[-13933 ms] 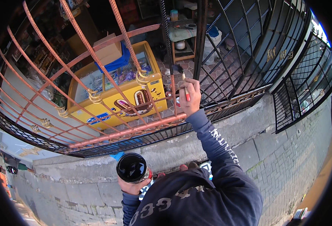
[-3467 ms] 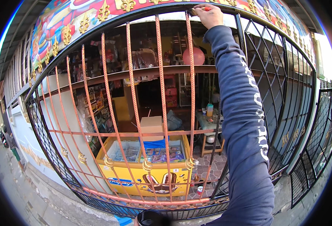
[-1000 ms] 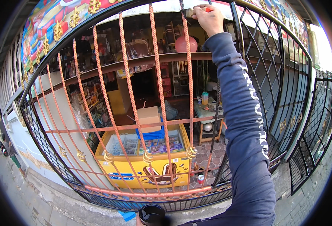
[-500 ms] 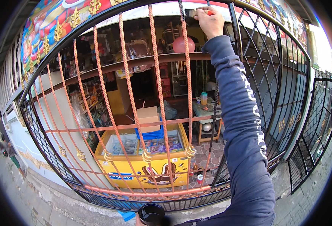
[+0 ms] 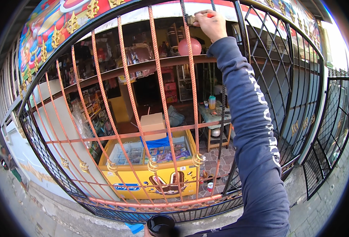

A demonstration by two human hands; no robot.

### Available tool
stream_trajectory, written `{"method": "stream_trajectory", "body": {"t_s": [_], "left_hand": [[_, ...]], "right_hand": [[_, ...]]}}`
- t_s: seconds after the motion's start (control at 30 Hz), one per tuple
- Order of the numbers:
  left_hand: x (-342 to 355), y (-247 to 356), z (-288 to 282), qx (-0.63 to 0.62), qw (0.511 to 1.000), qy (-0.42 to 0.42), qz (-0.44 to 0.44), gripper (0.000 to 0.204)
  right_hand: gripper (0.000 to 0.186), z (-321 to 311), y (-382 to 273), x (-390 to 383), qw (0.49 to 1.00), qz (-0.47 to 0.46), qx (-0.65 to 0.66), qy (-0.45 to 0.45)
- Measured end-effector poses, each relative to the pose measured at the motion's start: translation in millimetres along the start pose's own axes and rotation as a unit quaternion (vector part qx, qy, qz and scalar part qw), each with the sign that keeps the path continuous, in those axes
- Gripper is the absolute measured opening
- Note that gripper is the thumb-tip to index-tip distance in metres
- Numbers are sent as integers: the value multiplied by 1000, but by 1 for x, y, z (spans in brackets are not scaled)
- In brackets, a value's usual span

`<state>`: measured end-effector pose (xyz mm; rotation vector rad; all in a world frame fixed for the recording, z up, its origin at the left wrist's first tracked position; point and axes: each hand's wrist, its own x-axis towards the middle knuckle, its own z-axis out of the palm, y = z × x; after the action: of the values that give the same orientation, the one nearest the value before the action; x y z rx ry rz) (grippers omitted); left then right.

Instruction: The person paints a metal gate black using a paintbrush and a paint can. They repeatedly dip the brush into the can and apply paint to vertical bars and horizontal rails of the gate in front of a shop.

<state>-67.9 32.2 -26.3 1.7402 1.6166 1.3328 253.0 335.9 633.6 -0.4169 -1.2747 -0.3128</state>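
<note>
The one fisheye camera, worn on the head, faces the barred grille (image 5: pixel 161 81) from near, tilted slightly downward.

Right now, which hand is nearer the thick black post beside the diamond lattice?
Right. The right hand is high, just left of the black post, holding a brush. The left hand is low, at the picture's bottom edge, holding a dark can.

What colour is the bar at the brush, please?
The bar is orange-brown, black near the top; best seen in head view.
</note>
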Motion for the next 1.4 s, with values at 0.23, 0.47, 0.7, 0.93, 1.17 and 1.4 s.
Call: {"method": "stream_trajectory", "body": {"t_s": [0.23,0.47,0.7,0.93,1.17,1.4], "left_hand": [[0,-13,12,-16,1000,8,-9,101],[12,-10,13,42,998,-30,44,110],[10,18,6,-181,982,12,-61,116],[11,26,4,-165,985,25,-44,116],[12,25,0,-139,989,12,-53,108],[9,20,-1,-123,991,13,-48,101]], "right_hand": [[20,-4,1,-11,998,45,-10,-29],[19,-7,-1,-16,999,18,15,-36],[17,-9,-2,-15,998,34,20,-55],[15,-12,-3,-20,996,27,48,-75],[16,-14,-9,-23,998,38,34,-24],[19,-24,3,-31,968,82,237,-22]]}}
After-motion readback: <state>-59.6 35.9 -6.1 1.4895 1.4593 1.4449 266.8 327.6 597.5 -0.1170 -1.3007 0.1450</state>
